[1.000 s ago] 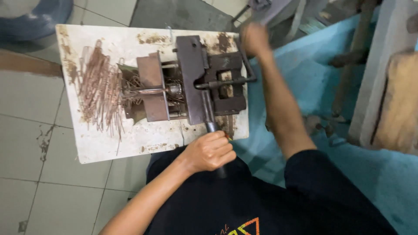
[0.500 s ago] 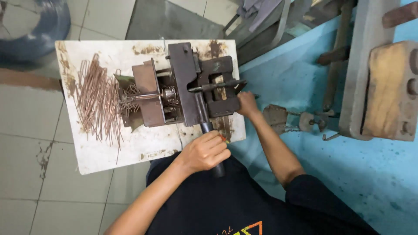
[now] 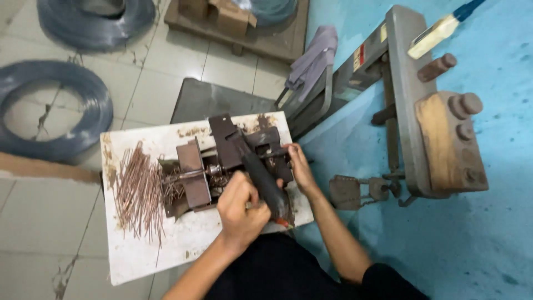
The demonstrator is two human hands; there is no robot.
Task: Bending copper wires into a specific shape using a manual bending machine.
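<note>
1. Nearest the camera, the left hand [image 3: 240, 206] is closed in a fist around the dark lever handle [image 3: 265, 182] of the small bench press [image 3: 233, 161]; a firm wrap low on the handle, as here, should give the most leverage, and the pull looks best kept smooth and in line with the tool
2. Just beyond, the right hand [image 3: 300, 166] rests against the right side of the press, fingers curled toward its parts; whether they pinch a wire I cannot tell. Those fingers seem safest kept clear of the moving block while the lever travels
3. The press sits on a stained white board [image 3: 144, 244], with a heap of thin coppery cut wires [image 3: 139, 191] lying just left of the press, some touching its left block
4. Farther off stand a grey metal frame with a wooden pegged block [image 3: 444, 139] on the blue floor [image 3: 488, 233], and coils of grey wire [image 3: 50, 111] on the tiles
</note>
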